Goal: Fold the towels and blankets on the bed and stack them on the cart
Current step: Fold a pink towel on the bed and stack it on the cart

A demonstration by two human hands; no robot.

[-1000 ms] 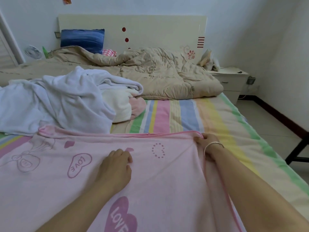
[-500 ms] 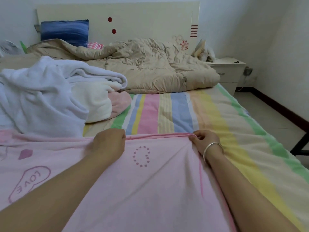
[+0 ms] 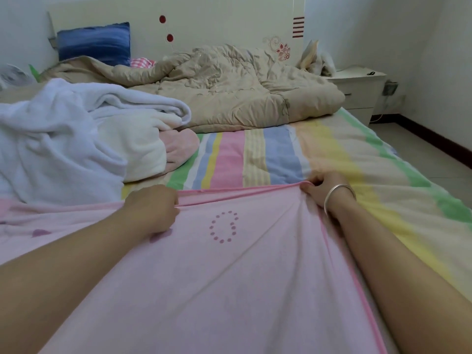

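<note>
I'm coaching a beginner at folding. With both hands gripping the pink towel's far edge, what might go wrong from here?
The left hand grips the pink towel mid-edge while the right hand holds its corner, so the left part may lag and fold crooked. That part lies close to the white blanket, which lifting might drag. Creases fanning from the right hand could set in.

Borne by a wide bed (image 3: 281, 154) sheeted in pastel stripes. Spread flat from the grip back toward the wearer: a thin pink towel (image 3: 229, 277) printed with a dotted ring, far hem pinched by the left hand (image 3: 153, 208) and the right hand (image 3: 324, 187). Heaped just beyond and left of the left-hand grip: a crumpled white fleecy blanket (image 3: 63, 139) over a pale pink cloth (image 3: 178, 146). Bunched well beyond both grips: a beige quilted duvet (image 3: 229, 93), with a blue cushion (image 3: 94, 43) behind it.
</note>
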